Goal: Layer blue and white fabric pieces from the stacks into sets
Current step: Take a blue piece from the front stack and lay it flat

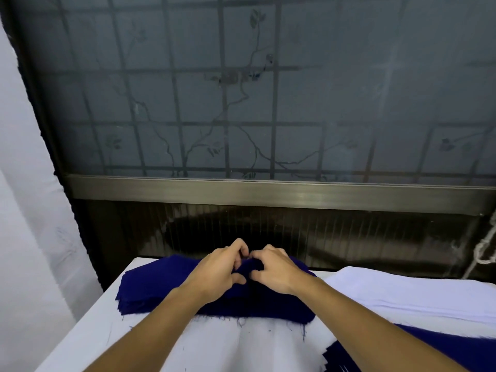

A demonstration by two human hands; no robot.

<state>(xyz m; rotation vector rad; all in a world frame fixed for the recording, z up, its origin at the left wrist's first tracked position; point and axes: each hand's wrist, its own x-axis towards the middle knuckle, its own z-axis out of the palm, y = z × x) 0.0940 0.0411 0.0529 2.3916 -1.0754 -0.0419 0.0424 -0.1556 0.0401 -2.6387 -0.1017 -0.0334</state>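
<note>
Two bare forearms reach forward from the bottom edge over a white table cover (214,342). At the lower right, dark blue pieces (442,350) lie fanned on the cover, with the near edge of the white stack (402,294) lying over their far side.

Further back, the blue stack (155,285) lies flat at the table's far left. Its long side runs left to right along the far edge, and loose threads hang from its frayed near edge. The white stack sits just to its right, and the two seem to touch.

Both hands rest on the far middle of the blue stack. The left hand (217,272) and the right hand (276,269) have curled fingers and pinch a raised fold of the top blue piece between them, fingertips nearly meeting.

Behind the table stands a frosted window (268,103) with a grille and a vine pattern. A white curtain (26,210) hangs at the left, and a white rope (483,248) hangs at the right.
</note>
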